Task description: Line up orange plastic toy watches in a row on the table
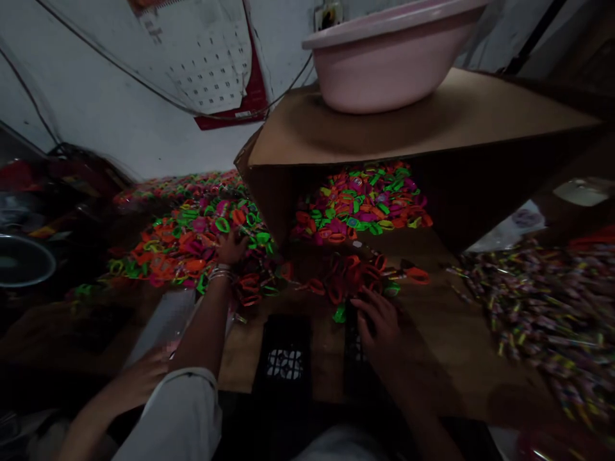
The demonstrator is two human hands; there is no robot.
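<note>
My left hand [232, 248], with bracelets at the wrist, reaches into a large pile of watch-shaped plastic bands [180, 246] in orange, green and pink. Its fingers look spread among the bands, and the tips are partly lost in them. My right hand [382, 323] is by the far end of a black openwork tray [355, 349], its fingers apart and slightly bent. Just beyond those fingertips lies a smaller heap of mostly orange and red bands [343, 278], with a green band [339, 314] close by. A second black tray [284, 349] lies to the left.
A cardboard box [413, 137] on its side holds more bands [360, 205] and carries a pink basin [384, 64]. Many thin wrapped sticks [542, 307] cover the right side. Another person's hand [151, 371] is beside a pale box [163, 323] at left.
</note>
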